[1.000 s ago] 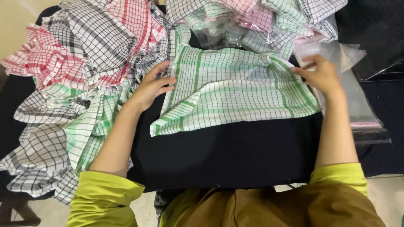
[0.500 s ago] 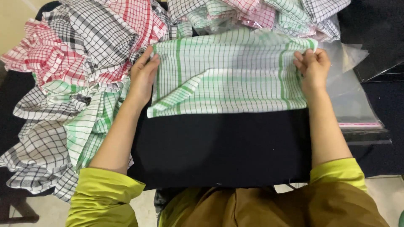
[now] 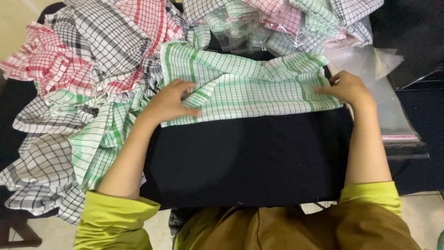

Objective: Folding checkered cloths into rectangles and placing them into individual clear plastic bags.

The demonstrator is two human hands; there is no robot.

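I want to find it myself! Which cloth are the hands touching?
Look at the black table, with heaps of checked cloths along its far and left sides. Lying flat on the middle is the green cloth, under the left hand and right hand. It alone is spread out, white with green lines and stripes; the others lie crumpled.

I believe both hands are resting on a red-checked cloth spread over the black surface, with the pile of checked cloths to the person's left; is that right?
Not quite: the cloth under the left hand and right hand is green-checked, not red, as the head view shows. It does lie on the black surface, with the pile of checked cloths to the person's left.
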